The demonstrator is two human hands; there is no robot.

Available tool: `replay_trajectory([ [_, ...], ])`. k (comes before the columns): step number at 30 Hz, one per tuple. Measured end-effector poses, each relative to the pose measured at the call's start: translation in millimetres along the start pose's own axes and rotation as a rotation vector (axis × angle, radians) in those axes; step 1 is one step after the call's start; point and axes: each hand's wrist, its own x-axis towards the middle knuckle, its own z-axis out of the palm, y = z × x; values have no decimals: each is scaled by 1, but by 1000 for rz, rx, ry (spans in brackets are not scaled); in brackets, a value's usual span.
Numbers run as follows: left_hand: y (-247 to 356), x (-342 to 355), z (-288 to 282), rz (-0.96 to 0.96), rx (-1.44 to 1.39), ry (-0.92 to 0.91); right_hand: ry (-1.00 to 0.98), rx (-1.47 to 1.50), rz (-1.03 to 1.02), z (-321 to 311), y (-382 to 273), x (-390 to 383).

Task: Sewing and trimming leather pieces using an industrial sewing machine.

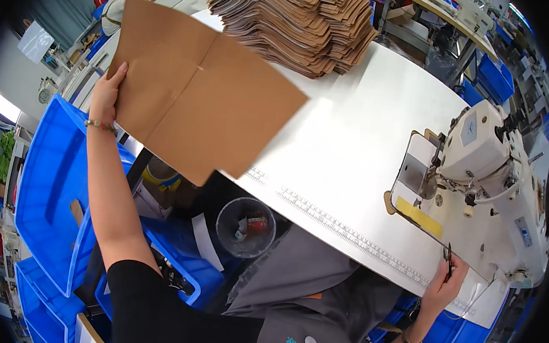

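Apron [340, 325], blue bins [55, 167], sewing machine [479, 146], left hand [105, 98] gripping panel [222, 96], right hand [444, 289] gripping snips [449, 266]

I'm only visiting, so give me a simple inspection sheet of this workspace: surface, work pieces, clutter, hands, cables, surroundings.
Surface: white table with ruler markings along its near edge.
Work pieces: one creased brown sheet, held up; a tall stack of brown pieces on the table; a white sewing machine at right.
Clutter: clear round bin with scraps inside; blue bin at left.
Hands: left hand grips the sheet's left edge; right hand holds small dark snips.
Cables: thin pale line near the right hand; thread or cord, cannot tell.
Surroundings: another person at upper left; another sewing machine at upper right.
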Motion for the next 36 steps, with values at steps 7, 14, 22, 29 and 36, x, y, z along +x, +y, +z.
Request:
replay_trajectory([
  [7,-104,79,-50,-158,-28,19,20,-17,-55,0,-6,3],
  [14,-112,86,-27,25,797,166,34,-34,-44,1,-10,4],
  [22,16,19,175,1227,947,382,35,-46,-7,2,-12,2],
  [29,90,-5,316,1482,1023,253,34,-31,21,0,-10,2],
  [36,101,5,331,1084,1002,-37,50,-9,-5,1,-10,2],
])
